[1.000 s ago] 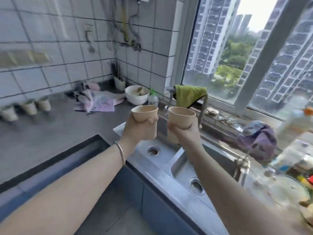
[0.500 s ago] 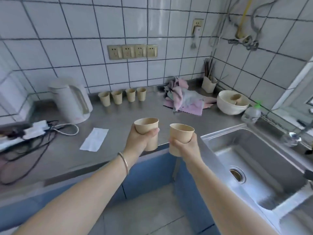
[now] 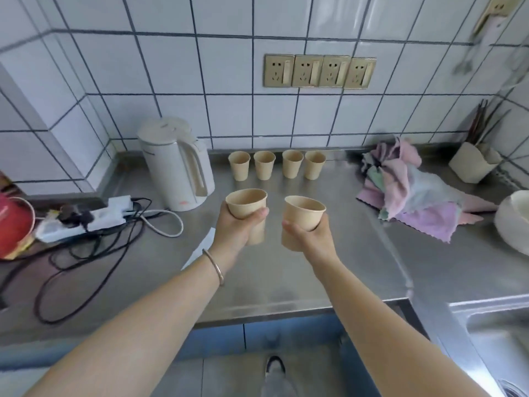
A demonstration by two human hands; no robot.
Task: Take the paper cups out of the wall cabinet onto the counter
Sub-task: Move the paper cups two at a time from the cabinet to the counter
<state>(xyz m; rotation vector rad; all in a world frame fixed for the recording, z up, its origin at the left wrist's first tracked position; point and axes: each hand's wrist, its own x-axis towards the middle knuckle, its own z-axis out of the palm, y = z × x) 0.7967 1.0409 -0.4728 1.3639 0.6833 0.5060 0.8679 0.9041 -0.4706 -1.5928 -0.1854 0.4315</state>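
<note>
My left hand (image 3: 236, 229) grips a tan paper cup (image 3: 246, 202) upright above the steel counter (image 3: 300, 270). My right hand (image 3: 313, 239) holds a second tan paper cup (image 3: 303, 214), tilted slightly, just to the right of the first. Both cups are empty and hang over the middle of the counter. Behind them, against the tiled wall, several identical paper cups (image 3: 277, 164) stand in a row. The wall cabinet is out of view.
A white electric kettle (image 3: 176, 167) stands left of the cup row, with a power strip and tangled cables (image 3: 86, 219) beyond it. A pile of pastel cloths (image 3: 412, 190) lies right, then a chopstick holder (image 3: 473, 164) and white bowl (image 3: 512, 222). Sink (image 3: 498, 339) at bottom right.
My view has swung left from the window and sink to the counter by the wall. Both hands kept their cups and now reach out over the counter toward the cup row.
</note>
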